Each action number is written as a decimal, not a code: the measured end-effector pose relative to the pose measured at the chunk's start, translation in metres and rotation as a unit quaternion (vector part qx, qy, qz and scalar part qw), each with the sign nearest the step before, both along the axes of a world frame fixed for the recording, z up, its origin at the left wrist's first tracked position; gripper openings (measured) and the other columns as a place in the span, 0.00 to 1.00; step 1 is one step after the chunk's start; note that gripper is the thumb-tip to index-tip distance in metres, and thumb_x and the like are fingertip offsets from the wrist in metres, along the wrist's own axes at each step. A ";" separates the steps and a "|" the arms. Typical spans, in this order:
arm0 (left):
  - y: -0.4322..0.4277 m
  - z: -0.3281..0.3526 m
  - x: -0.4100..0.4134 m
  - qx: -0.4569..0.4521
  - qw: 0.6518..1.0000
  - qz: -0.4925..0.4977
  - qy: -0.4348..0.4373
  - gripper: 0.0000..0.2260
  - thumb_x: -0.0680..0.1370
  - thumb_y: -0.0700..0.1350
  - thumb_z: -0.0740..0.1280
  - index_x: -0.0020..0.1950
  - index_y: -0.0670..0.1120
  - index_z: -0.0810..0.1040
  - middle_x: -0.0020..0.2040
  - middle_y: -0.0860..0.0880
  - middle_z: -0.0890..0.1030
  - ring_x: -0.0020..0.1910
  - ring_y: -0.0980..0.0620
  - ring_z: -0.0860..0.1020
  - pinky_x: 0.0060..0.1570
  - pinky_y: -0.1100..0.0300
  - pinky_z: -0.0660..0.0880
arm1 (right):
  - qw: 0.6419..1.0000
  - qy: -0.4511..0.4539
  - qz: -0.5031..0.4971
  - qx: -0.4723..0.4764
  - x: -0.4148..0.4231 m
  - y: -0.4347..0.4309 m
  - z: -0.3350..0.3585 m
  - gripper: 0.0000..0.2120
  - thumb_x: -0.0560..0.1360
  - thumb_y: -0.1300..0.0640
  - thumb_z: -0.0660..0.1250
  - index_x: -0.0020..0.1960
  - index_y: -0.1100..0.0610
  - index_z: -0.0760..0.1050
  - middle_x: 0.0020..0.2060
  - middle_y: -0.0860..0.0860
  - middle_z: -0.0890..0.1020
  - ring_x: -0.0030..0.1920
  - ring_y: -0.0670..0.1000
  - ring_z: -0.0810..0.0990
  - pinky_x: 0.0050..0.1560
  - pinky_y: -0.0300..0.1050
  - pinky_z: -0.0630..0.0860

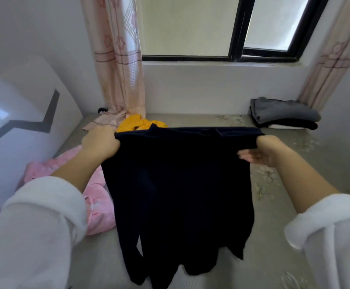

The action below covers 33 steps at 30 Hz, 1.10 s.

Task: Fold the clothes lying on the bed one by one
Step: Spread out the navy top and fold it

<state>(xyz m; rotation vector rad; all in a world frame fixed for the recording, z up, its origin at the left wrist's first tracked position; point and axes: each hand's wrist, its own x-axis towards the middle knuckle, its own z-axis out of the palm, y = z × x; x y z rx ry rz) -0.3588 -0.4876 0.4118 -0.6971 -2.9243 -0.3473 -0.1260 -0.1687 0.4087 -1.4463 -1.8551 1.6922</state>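
Fingers (247, 153) of the right hand (262, 150) pinch one upper corner of the one dark top (178, 184); the left hand (100, 142) grips the other corner, fingers curled round it; the top hangs spread above the bed (278, 205); two loose pieces lie there, one pink garment (96, 202) and one yellow garment (136, 124); one folded stack (284, 115) sits at the far right.

The dark top (178, 195) you hold is limp, matt cloth with no sheen. Your sleeves (34, 226) look white and fleecy. The pink garment (99, 207) looks plush, the yellow garment (134, 124) plain matt fabric. The bed (274, 226) has a smooth, matt printed sheet. The headboard (24, 113) is hard and glossy. The curtain (117, 59) is thin cloth that lets light through.
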 end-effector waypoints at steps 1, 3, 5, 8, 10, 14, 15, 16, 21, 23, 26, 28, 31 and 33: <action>0.005 -0.001 -0.004 0.011 1.000 0.010 0.008 0.13 0.71 0.37 0.60 0.51 0.47 0.78 0.46 0.39 0.78 0.45 0.38 0.76 0.40 0.53 0.71 | 0.998 0.058 -0.016 -0.037 -0.005 0.002 0.003 0.17 0.81 0.63 0.46 0.62 0.62 0.69 0.41 0.64 0.83 0.31 0.57 0.82 0.30 0.45 0.80; 0.012 0.002 -0.015 0.073 0.997 0.024 -0.022 0.13 0.73 0.36 0.58 0.51 0.46 0.78 0.49 0.36 0.79 0.48 0.35 0.78 0.43 0.51 0.74 | 0.991 0.130 -0.038 0.004 -0.012 0.008 0.010 0.13 0.81 0.60 0.52 0.59 0.56 0.73 0.55 0.60 0.80 0.46 0.56 0.80 0.49 0.55 0.79; 0.017 0.011 -0.024 0.239 0.955 0.058 -0.168 0.12 0.76 0.35 0.58 0.52 0.43 0.78 0.49 0.38 0.79 0.40 0.35 0.81 0.37 0.47 0.80 | 0.983 0.154 -0.045 0.090 -0.012 0.011 0.018 0.11 0.80 0.59 0.55 0.52 0.54 0.76 0.54 0.57 0.80 0.55 0.53 0.78 0.56 0.58 0.75; 0.015 0.016 -0.014 0.433 0.849 0.046 -0.300 0.13 0.79 0.36 0.57 0.54 0.48 0.78 0.54 0.43 0.79 0.31 0.44 0.83 0.27 0.56 0.79 | 0.962 0.184 -0.045 0.195 -0.006 0.010 0.019 0.12 0.77 0.59 0.55 0.42 0.52 0.75 0.39 0.52 0.78 0.42 0.48 0.73 0.40 0.44 0.70; 0.010 0.005 0.000 0.441 0.867 -0.007 -0.230 0.16 0.78 0.37 0.53 0.53 0.51 0.77 0.55 0.43 0.80 0.42 0.44 0.83 0.40 0.51 0.81 | 0.948 0.189 -0.049 0.250 0.004 0.007 0.011 0.11 0.74 0.61 0.54 0.37 0.54 0.71 0.34 0.50 0.73 0.38 0.47 0.67 0.36 0.43 0.61; -0.022 -0.038 0.042 0.333 0.938 -0.072 -0.064 0.21 0.67 0.41 0.52 0.53 0.48 0.78 0.46 0.48 0.80 0.46 0.48 0.76 0.44 0.58 0.71 | 0.939 0.120 -0.018 0.321 0.043 -0.004 -0.021 0.13 0.70 0.64 0.54 0.45 0.62 0.76 0.37 0.55 0.78 0.39 0.51 0.73 0.39 0.45 0.65; -0.031 -0.054 0.052 0.322 0.942 -0.073 -0.059 0.21 0.67 0.41 0.53 0.54 0.47 0.79 0.45 0.49 0.80 0.46 0.50 0.75 0.43 0.60 0.69 | 0.936 0.088 0.002 0.340 0.055 -0.008 -0.033 0.13 0.69 0.63 0.54 0.44 0.61 0.77 0.36 0.55 0.78 0.38 0.53 0.74 0.39 0.46 0.66; -0.039 -0.071 0.062 0.306 0.948 -0.073 -0.054 0.22 0.67 0.40 0.53 0.56 0.44 0.79 0.48 0.47 0.80 0.49 0.48 0.76 0.44 0.60 0.68 | 0.931 0.050 0.026 0.362 0.068 -0.011 -0.047 0.12 0.69 0.63 0.55 0.43 0.59 0.77 0.35 0.54 0.78 0.39 0.55 0.75 0.42 0.49 0.67; -0.076 -0.170 0.104 0.205 0.968 -0.068 -0.128 0.19 0.73 0.25 0.61 0.62 0.35 0.77 0.64 0.38 0.76 0.63 0.38 0.74 0.62 0.57 0.64 | 0.883 -0.189 0.138 0.408 0.120 -0.030 -0.138 0.14 0.73 0.65 0.63 0.54 0.55 0.82 0.57 0.58 0.80 0.66 0.60 0.68 0.72 0.61 0.47; -0.088 -0.210 0.122 0.166 0.967 -0.074 -0.180 0.18 0.73 0.25 0.62 0.61 0.36 0.78 0.64 0.38 0.75 0.63 0.38 0.74 0.63 0.52 0.65 | 0.874 -0.252 0.180 0.375 0.138 -0.044 -0.183 0.15 0.75 0.62 0.62 0.57 0.53 0.82 0.59 0.56 0.79 0.68 0.58 0.66 0.73 0.61 0.49; -0.105 -0.269 0.143 0.059 0.960 -0.080 -0.263 0.17 0.77 0.31 0.63 0.65 0.41 0.76 0.71 0.40 0.70 0.67 0.40 0.70 0.67 0.51 0.64 | 0.857 -0.334 0.241 0.311 0.163 -0.069 -0.250 0.18 0.77 0.59 0.59 0.63 0.51 0.77 0.59 0.55 0.77 0.67 0.58 0.65 0.72 0.60 0.54; -0.115 -0.305 0.156 -0.037 0.945 -0.074 -0.318 0.18 0.80 0.38 0.61 0.70 0.49 0.71 0.76 0.46 0.61 0.71 0.45 0.67 0.67 0.53 0.65 | 0.846 -0.375 0.275 0.260 0.180 -0.089 -0.289 0.21 0.77 0.58 0.57 0.69 0.47 0.72 0.63 0.54 0.74 0.68 0.56 0.62 0.73 0.58 0.53; -0.128 -0.351 0.176 -0.126 0.914 -0.075 -0.378 0.19 0.82 0.42 0.58 0.73 0.53 0.66 0.79 0.45 0.49 0.72 0.46 0.65 0.67 0.56 0.66 | 0.821 -0.427 0.314 0.213 0.205 -0.116 -0.339 0.25 0.78 0.57 0.56 0.74 0.45 0.63 0.74 0.52 0.62 0.74 0.54 0.55 0.74 0.57 0.49; -0.138 -0.375 0.190 -0.172 0.896 -0.083 -0.401 0.20 0.83 0.44 0.57 0.75 0.54 0.63 0.79 0.44 0.45 0.70 0.47 0.68 0.63 0.60 0.68 | 0.806 -0.455 0.334 0.180 0.220 -0.131 -0.364 0.26 0.79 0.56 0.55 0.76 0.46 0.58 0.77 0.51 0.54 0.77 0.55 0.48 0.74 0.58 0.48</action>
